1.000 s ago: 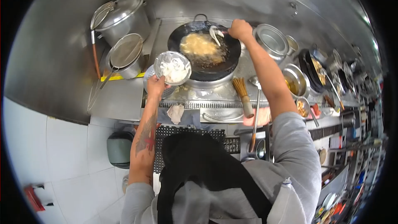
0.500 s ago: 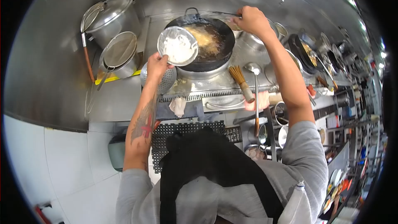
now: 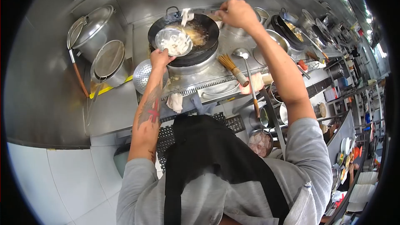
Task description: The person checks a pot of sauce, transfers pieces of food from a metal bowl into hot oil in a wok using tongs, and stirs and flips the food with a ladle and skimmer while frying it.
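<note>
My left hand [image 3: 161,58] is closed on the rim of a small round bowl [image 3: 158,40], tilted over the near left edge of the wok [image 3: 213,27]. Whitish coated pieces [image 3: 176,43] lie in the bowl. Bubbling oil [image 3: 198,33] with yellowish food fills the wok. My right hand [image 3: 238,14] is raised beyond the wok's right side, fingers closed round a thin utensil, mostly hidden, whose exact kind I cannot make out. Above the wok's far side hangs a white piece [image 3: 187,16], seemingly at the utensil's far end.
A perforated skimmer [image 3: 143,76] lies left of the wok. To the right are a bamboo brush [image 3: 233,70] and a ladle [image 3: 248,73]. A lidded pot [image 3: 89,29] and a strainer [image 3: 109,59] stand at left. More woks line the right.
A white piece now hangs above the wok, where none hung before. The bowl sits lower over the wok's near edge. The whole view has shifted slightly.
</note>
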Demonstrator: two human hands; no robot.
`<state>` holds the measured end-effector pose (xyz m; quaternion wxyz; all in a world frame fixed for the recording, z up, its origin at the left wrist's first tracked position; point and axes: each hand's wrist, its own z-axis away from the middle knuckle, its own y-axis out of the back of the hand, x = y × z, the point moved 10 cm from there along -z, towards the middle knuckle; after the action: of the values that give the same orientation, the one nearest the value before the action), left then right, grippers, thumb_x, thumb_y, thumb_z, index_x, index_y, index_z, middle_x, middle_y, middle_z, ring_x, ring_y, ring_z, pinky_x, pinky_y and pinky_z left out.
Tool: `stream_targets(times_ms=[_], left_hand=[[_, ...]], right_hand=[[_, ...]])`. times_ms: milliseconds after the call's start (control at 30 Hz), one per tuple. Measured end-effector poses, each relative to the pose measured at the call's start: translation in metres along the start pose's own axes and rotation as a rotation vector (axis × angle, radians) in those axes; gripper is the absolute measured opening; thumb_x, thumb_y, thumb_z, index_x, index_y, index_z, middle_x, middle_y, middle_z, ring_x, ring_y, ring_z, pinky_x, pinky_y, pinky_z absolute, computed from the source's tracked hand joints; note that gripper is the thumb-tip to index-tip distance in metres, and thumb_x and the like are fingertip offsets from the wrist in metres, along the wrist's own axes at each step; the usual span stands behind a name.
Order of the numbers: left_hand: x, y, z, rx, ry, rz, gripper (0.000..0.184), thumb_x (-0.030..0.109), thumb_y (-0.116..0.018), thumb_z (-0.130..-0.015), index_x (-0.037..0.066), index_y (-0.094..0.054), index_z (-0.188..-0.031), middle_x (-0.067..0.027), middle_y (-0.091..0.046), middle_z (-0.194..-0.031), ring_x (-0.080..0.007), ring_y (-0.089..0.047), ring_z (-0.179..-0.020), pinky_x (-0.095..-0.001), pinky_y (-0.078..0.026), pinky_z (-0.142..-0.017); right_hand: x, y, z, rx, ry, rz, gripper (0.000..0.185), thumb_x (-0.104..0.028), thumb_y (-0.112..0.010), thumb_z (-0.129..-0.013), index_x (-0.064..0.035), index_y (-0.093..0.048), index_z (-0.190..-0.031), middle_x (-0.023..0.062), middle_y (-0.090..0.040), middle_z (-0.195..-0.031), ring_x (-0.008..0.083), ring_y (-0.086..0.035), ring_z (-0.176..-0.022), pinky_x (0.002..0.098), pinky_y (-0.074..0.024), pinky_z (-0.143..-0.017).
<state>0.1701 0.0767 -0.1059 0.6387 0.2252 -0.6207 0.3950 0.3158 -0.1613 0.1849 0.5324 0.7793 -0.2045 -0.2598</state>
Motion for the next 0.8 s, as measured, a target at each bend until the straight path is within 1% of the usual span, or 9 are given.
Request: stream_targets(times_ms=[67, 167, 267, 300, 367, 467, 533, 633, 800], left_hand=[[-0.006, 0.025, 0.009, 0.026, 0.006, 0.052, 0.011, 0.005, -0.053, -0.088, -0.005, -0.051, -0.083, -0.0185, -0.065, -0.088, -0.025, -0.07, -0.072, -0.0278, -0.059, -0.054], [-0.02, 0.067, 0.019, 0.096, 0.076, -0.074, 0.011, 0.007, -0.053, -0.088, -0.004, -0.053, -0.088, -0.0168, -0.067, -0.088, -0.0249, -0.071, -0.07, -0.0268, -0.054, -0.048], [-0.018, 0.095, 0.041, 0.181, 0.102, -0.097, 0.011, 0.008, -0.054, -0.088, -0.002, -0.053, -0.088, -0.0149, -0.068, -0.084, -0.0224, -0.071, -0.066, -0.0256, -0.05, -0.044], [-0.015, 0.098, 0.048, 0.19, 0.088, -0.014, 0.011, 0.008, -0.054, -0.088, -0.001, -0.052, -0.084, -0.0139, -0.067, -0.083, -0.0221, -0.071, -0.065, -0.0254, -0.05, -0.044], [-0.008, 0.103, 0.055, 0.21, 0.07, 0.071, 0.012, 0.008, -0.055, -0.088, 0.0, -0.05, -0.08, -0.013, -0.067, -0.081, -0.0217, -0.071, -0.065, -0.0253, -0.05, -0.043], [0.005, 0.11, 0.065, 0.244, 0.059, 0.054, 0.012, 0.006, -0.055, -0.088, -0.003, -0.051, -0.08, -0.0132, -0.064, -0.081, -0.021, -0.069, -0.063, -0.0261, -0.055, -0.048], [0.026, 0.103, 0.075, 0.242, -0.042, 0.034, 0.014, 0.004, -0.056, -0.087, -0.003, -0.05, -0.077, -0.0152, -0.062, -0.081, -0.0205, -0.066, -0.062, -0.0281, -0.06, -0.054], [0.023, 0.095, 0.059, 0.18, -0.026, 0.056, 0.014, 0.003, -0.057, -0.086, -0.004, -0.05, -0.076, -0.0173, -0.061, -0.081, -0.0197, -0.064, -0.061, -0.0289, -0.061, -0.056], [0.039, 0.057, 0.036, 0.116, -0.073, -0.063, 0.015, 0.003, -0.057, -0.085, -0.004, -0.05, -0.074, -0.0144, -0.062, -0.075, -0.0208, -0.066, -0.06, -0.0288, -0.06, -0.053]], right_hand=[[-0.002, 0.01, -0.012, 0.018, 0.026, 0.001, 0.028, -0.036, -0.069, -0.082, -0.0098, -0.075, -0.092, 0.0178, -0.07, -0.093, 0.0329, -0.069, -0.089, 0.0409, -0.0545, -0.082], [-0.001, -0.009, -0.036, 0.04, 0.03, 0.042, 0.031, -0.036, -0.07, -0.081, -0.007, -0.074, -0.092, 0.02, -0.07, -0.094, 0.0346, -0.068, -0.09, 0.0411, -0.0545, -0.083], [-0.017, -0.066, -0.039, -0.066, -0.027, 0.126, 0.026, -0.027, -0.067, -0.081, -0.0046, -0.073, -0.092, 0.0216, -0.07, -0.095, 0.0347, -0.068, -0.095, 0.0404, -0.0539, -0.085], [-0.026, -0.098, -0.041, -0.199, -0.028, 0.146, 0.024, -0.024, -0.064, -0.082, -0.0056, -0.073, -0.095, 0.0202, -0.07, -0.099, 0.0328, -0.068, -0.098, 0.0393, -0.0537, -0.087], [-0.029, -0.172, -0.053, -0.239, -0.032, 0.144, 0.03, -0.019, -0.059, -0.082, -0.0057, -0.07, -0.106, 0.0201, -0.067, -0.112, 0.0329, -0.066, -0.105, 0.04, -0.0529, -0.089], [-0.02, -0.231, -0.063, -0.294, -0.078, 0.127, 0.029, -0.018, -0.058, -0.083, -0.0064, -0.071, -0.106, 0.0186, -0.067, -0.113, 0.0316, -0.065, -0.106, 0.0398, -0.0532, -0.089], [-0.022, -0.215, -0.068, -0.27, -0.047, 0.119, 0.028, -0.018, -0.059, -0.082, -0.0063, -0.071, -0.105, 0.0188, -0.067, -0.113, 0.0317, -0.065, -0.106, 0.04, -0.0532, -0.089], [-0.016, -0.184, -0.07, -0.243, -0.017, 0.15, 0.027, -0.018, -0.062, -0.081, -0.0062, -0.072, -0.103, 0.0176, -0.068, -0.111, 0.031, -0.066, -0.104, 0.0391, -0.0536, -0.088], [0.007, -0.135, -0.066, -0.173, -0.046, 0.196, 0.028, -0.018, -0.064, -0.08, -0.0063, -0.072, -0.104, 0.0167, -0.069, -0.11, 0.0302, -0.067, -0.104, 0.0383, -0.0533, -0.089]])
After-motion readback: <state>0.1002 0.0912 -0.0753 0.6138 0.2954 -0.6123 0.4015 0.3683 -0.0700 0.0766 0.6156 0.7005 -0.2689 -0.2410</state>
